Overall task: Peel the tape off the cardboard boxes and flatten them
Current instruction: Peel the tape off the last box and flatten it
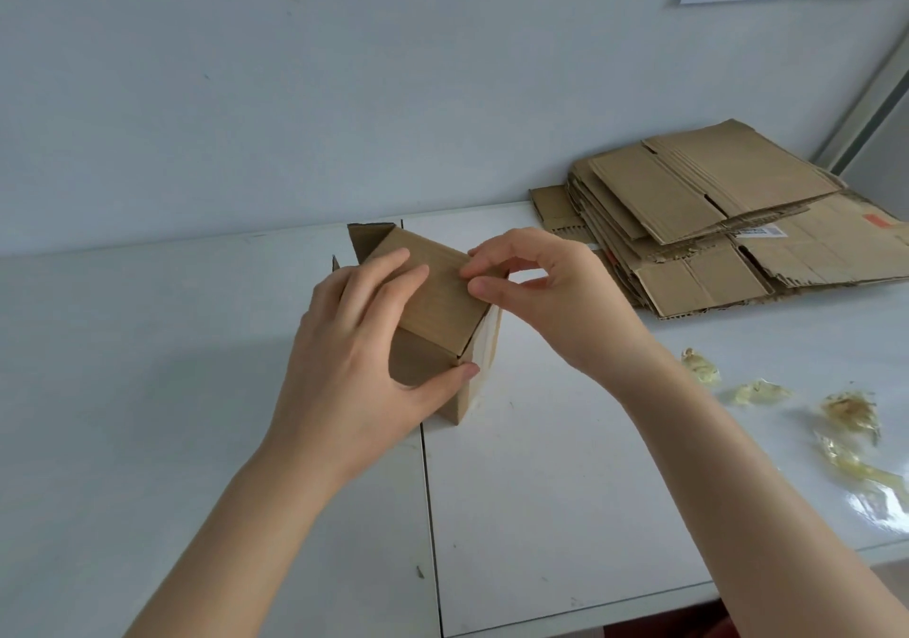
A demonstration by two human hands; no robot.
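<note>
Fingers (388, 273) of the left hand (364, 342) lie spread over the top of a small cardboard box (438, 303), with the thumb hooked against its near corner, so the hand grips the box from above. On the right hand (556, 303) the forefinger and thumb are curled together and their tips pinch at the right edge of the box's top face (whether any tape is caught between them cannot be told); the other fingers are bent loosely above.

From the head view, the box stands on the white worktop (196, 391), near its back edge and over a dark seam (430, 514) between two panels. It is tilted, with open flaps showing at its far end. A pale strip of tape (487, 342) runs down its right side.

Well to the right, against the wall (344, 96), lies a stack of flattened boxes (713, 214), one bearing a printed label. Nearer the front on the right, several crumpled tape scraps (851, 411), clear and yellowish, are scattered on the worktop, apart from the box and from both hands.
</note>
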